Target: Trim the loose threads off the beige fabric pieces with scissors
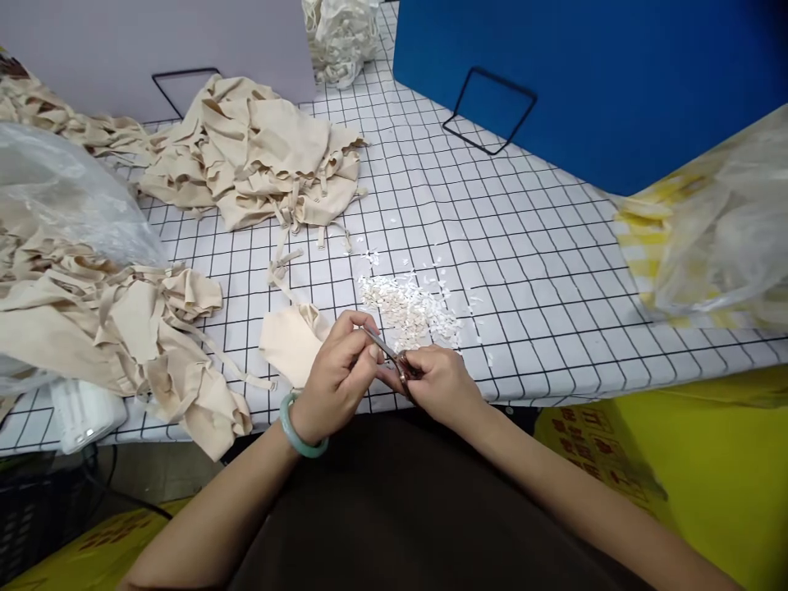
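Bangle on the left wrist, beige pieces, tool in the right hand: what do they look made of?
Bangle: pale green, glossy, perhaps jade or glass. Beige pieces: soft matte fabric, limp and creased. Tool in the right hand: thin, shiny, likely metal; the left hand meets it.

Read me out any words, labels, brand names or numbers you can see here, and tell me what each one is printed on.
No text can be read.
Yellow bag under the table edge: reddish printed characters, too blurred and skewed to read.
Yellow sheet at lower left: reddish marks, also unreadable.
Nothing printed shows on the blue board.
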### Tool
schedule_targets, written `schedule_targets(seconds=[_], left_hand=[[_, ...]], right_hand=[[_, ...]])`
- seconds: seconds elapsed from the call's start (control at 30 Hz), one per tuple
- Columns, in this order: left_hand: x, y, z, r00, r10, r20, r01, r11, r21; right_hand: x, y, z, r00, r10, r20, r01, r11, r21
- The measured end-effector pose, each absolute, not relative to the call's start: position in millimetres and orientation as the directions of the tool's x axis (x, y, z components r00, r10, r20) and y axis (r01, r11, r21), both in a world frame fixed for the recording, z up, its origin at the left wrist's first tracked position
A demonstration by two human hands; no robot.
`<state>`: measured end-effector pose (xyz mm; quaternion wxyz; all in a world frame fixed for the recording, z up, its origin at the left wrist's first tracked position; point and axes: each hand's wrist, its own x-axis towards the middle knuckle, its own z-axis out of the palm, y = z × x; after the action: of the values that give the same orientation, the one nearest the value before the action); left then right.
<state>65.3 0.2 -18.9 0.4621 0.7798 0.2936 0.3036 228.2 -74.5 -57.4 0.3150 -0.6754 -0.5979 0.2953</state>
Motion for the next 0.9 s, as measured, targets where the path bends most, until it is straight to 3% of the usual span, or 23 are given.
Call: schedule_targets(seconds=[0.13, 0.2, 0.3, 0.4, 0.5, 0.67, 0.73, 0.8, 0.9], left_hand=[[39, 9, -15, 0.669, 0.729, 0.145, 0.339, -0.472, 0.814], [15, 12, -16, 0.602, 0.783, 0.157, 0.532, -0.539, 0.653], [-18, 9, -25, 0.509, 0.852, 0.123, 0.74, -0.506, 0.443], [-34, 3, -35, 0.575, 0.816, -0.059, 0.728, -0.476, 0.494], [-37, 18, -26, 0.596, 0.794, -0.116, 0.675, -0.418, 0.608], [-14, 109, 59, 0.533, 0.84, -0.102, 0.564, -0.263, 0.783], [8, 157, 98, 0.407, 0.909, 0.091, 0.533, -0.317, 0.785], [31, 199, 119, 0.29, 0.899, 0.328, 0.516, -0.436, 0.738], [47, 223, 102, 0.26, 0.852, 0.455, 0.595, -0.512, 0.619]], right_hand=[[246, -74, -48, 0.186, 0.982, -0.028, 0.652, -0.144, -0.744], [257, -72, -43, 0.209, 0.975, 0.076, 0.725, -0.102, -0.681], [265, -64, -42, 0.165, 0.957, 0.237, 0.835, -0.008, -0.55], [256, -58, -48, 0.049, 0.941, 0.336, 0.863, 0.129, -0.489], [241, -57, -57, -0.056, 0.92, 0.389, 0.81, 0.27, -0.521], [237, -52, -67, -0.05, 0.9, 0.434, 0.786, 0.303, -0.539], [242, -49, -68, -0.044, 0.898, 0.438, 0.805, 0.291, -0.517], [248, -46, -69, -0.038, 0.896, 0.441, 0.824, 0.278, -0.493], [254, -48, -73, -0.002, 0.908, 0.419, 0.843, 0.227, -0.488]])
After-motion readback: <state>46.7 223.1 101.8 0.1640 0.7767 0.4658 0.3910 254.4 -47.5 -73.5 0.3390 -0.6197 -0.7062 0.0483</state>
